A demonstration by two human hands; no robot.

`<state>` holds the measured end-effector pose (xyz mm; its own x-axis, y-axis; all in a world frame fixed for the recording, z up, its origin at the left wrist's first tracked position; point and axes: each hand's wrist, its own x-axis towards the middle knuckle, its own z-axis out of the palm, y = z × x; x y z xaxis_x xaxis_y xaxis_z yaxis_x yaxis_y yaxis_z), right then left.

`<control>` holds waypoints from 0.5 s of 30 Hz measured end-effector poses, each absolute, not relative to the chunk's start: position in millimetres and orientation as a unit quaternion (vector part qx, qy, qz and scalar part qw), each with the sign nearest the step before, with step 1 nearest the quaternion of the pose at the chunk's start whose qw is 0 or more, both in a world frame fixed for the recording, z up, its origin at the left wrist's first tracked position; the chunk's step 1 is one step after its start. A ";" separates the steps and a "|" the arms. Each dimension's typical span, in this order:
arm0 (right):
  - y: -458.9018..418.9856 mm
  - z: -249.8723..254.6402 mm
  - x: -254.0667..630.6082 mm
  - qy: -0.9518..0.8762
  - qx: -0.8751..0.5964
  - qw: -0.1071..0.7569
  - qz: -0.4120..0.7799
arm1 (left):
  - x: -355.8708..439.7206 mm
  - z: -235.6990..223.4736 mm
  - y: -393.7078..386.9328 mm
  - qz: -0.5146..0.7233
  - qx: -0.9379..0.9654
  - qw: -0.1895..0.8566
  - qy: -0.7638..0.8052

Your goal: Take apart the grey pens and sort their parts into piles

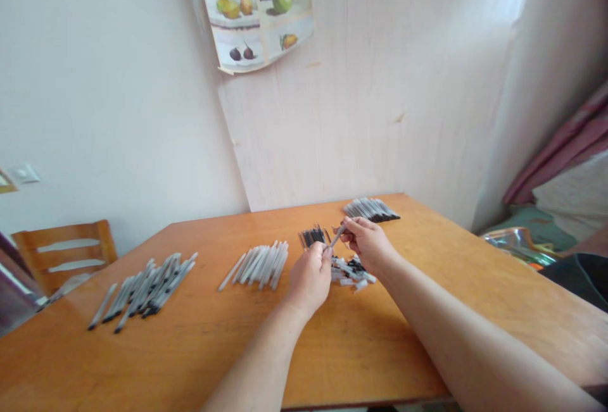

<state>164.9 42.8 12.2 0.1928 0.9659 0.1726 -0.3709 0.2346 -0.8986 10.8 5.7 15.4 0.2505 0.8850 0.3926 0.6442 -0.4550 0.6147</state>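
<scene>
Between my hands is a slim pale pen (337, 236), slanting up to the right. My left hand (311, 274) pinches its lower end, and my right hand (367, 242) has its fingers closed on the upper end. Just beyond my left hand lies a bunch of thin dark pen refills (312, 235). Under and between the hands is a heap of small white and black pen caps (350, 273), partly covered by my right hand. Left of my left hand lies a row of whitish pen barrels (260, 264).
Farther left on the wooden table (199, 361) is a pile of pens with black ends (147, 288). Another stack of pens (370, 209) lies at the far edge by the wall. A wooden chair (66, 247) stands at the left, and a fruit picture (259, 23) hangs above.
</scene>
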 end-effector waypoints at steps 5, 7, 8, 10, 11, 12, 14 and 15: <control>45.5 15.1 165.6 -0.389 -0.392 0.674 0.491 | 15.7 15.3 4.2 0.414 0.716 0.315 0.466; 48.0 18.7 175.9 -0.375 -0.402 0.684 0.479 | 12.3 12.3 4.2 0.441 0.653 0.429 0.443; 49.5 20.4 182.9 -0.363 -0.409 0.695 0.468 | 9.1 10.4 4.4 0.443 0.616 0.488 0.432; 51.8 22.4 196.5 -0.348 -0.422 0.709 0.445 | 0.7 7.0 5.9 0.435 0.549 0.585 0.409; 52.2 22.7 201.2 -0.358 -0.449 0.702 0.422 | -3.8 5.9 7.4 0.435 0.525 0.614 0.397; 51.7 22.6 203.7 -0.387 -0.475 0.676 0.409 | -8.2 5.3 9.4 0.442 0.506 0.631 0.388; 48.6 21.6 201.2 -0.466 -0.514 0.611 0.382 | -15.3 5.7 14.3 0.464 0.476 0.647 0.373; 46.2 20.8 197.0 -0.516 -0.525 0.572 0.363 | -17.9 6.4 16.8 0.474 0.461 0.653 0.369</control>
<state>197.0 46.2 20.8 0.2045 0.9564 0.2083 0.1259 0.1853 -0.9746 -17.9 16.8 6.4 0.2789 0.9593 -0.0442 -0.2789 0.1250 0.9521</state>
